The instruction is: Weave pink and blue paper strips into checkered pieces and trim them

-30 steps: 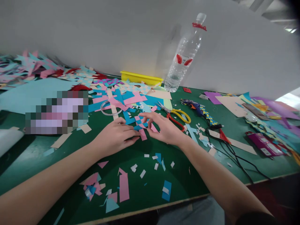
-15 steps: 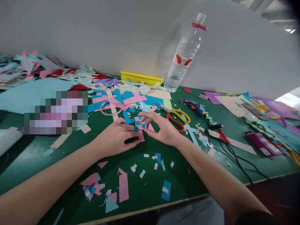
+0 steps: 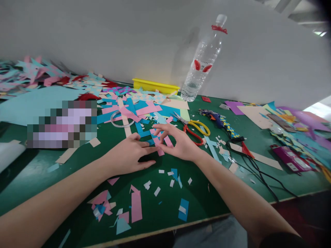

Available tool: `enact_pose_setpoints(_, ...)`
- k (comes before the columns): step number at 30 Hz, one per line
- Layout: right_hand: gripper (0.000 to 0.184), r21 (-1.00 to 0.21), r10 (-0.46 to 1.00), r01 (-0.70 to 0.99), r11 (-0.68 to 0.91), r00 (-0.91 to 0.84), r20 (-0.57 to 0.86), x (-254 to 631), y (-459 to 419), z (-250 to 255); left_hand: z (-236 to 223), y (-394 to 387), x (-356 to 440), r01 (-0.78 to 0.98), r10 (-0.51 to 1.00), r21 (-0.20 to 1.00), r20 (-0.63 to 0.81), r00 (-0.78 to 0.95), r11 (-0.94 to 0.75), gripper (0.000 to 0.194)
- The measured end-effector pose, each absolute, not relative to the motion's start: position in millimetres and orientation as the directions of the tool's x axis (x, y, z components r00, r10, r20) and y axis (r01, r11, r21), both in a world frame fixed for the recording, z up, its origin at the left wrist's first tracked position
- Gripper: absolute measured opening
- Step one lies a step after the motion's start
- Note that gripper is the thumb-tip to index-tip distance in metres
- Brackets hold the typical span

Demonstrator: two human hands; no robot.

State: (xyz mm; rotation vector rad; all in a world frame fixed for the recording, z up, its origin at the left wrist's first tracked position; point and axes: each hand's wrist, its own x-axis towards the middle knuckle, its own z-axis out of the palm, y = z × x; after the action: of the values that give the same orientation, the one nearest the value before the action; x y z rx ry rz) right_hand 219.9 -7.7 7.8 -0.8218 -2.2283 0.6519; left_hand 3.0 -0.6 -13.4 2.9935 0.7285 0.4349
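Observation:
Pink and blue paper strips point(image 3: 156, 140), partly crossed over each other, lie flat on the green table between my hands. My left hand point(image 3: 131, 151) rests to their left, its index finger stretched onto the pink strip and its thumb held apart on the table. From the right, my right hand point(image 3: 178, 142) curls its thumb and a finger close together at the pink strip's edge; its index finger reaches over the strips. My fingers hide part of the crossing. Scissors point(image 3: 192, 124) with yellow and red handles lie just beyond my right hand.
A clear tape roll point(image 3: 121, 119) lies behind my left hand. Farther back stand a yellow tray point(image 3: 155, 86) and a water bottle point(image 3: 201, 62) against the grey wall. A glue gun point(image 3: 219, 120) with a black cord lies right. Paper scraps point(image 3: 136, 206) litter the front.
My left index finger has straightened onto the pink strip, and its thumb has come away from the strip. The pink strips have turned and shifted slightly right. My right fingertips have drawn closer together.

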Motion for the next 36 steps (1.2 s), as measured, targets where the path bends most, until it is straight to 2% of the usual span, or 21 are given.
enact_pose_setpoints(3, 0.055, -0.68, 0.712, 0.337, 0.651, -0.583, 0.392, 222, -7, 7, -12, 0, 2, 0.42, 0.418, 0.056, 0.282, 0.864, -0.906, 0.029)
enact_pose_setpoints(6, 0.052, -0.731, 0.743, 0.302, 0.613, -0.534, 0.403, 225, -3, 6, -9, 1, 0, 0.429, 0.412, 0.039, 0.373, 0.831, -0.902, 0.024)
enact_pose_setpoints(10, 0.048, -0.67, 0.769, 0.401, 0.625, -0.462, 0.441, 230, 4, 2, -7, 4, -2, 0.527, 0.498, 0.078, 0.469, 0.73, -0.846, 0.021)
enact_pose_setpoints(12, 0.055, -0.607, 0.779, 0.492, 0.624, -0.451, 0.436, 233, 9, -1, -8, 6, -3, 0.556, 0.535, 0.101, 0.457, 0.711, -0.825, 0.019)
enact_pose_setpoints(16, 0.066, -0.556, 0.803, 0.581, 0.595, -0.47, 0.367, 238, 15, -9, -11, 8, -3, 0.59, 0.591, 0.139, 0.394, 0.704, -0.795, 0.031)
enact_pose_setpoints(20, 0.062, -0.55, 0.801, 0.596, 0.585, -0.532, 0.274, 240, 16, -12, -15, 9, -3, 0.611, 0.625, 0.164, 0.35, 0.698, -0.774, 0.036)
enact_pose_setpoints(25, 0.06, -0.538, 0.8, 0.614, 0.577, -0.556, 0.225, 239, 14, -11, -18, 10, -3, 0.635, 0.647, 0.16, 0.327, 0.689, -0.756, 0.041)
enact_pose_setpoints(30, 0.058, -0.515, 0.768, 0.592, 0.62, -0.593, 0.243, 237, 13, -10, -16, 10, -3, 0.639, 0.644, 0.143, 0.336, 0.687, -0.756, 0.048)
enact_pose_setpoints(36, 0.055, -0.483, 0.746, 0.587, 0.65, -0.616, 0.255, 234, 10, -10, -15, 10, -3, 0.626, 0.63, 0.143, 0.35, 0.693, -0.767, 0.048)
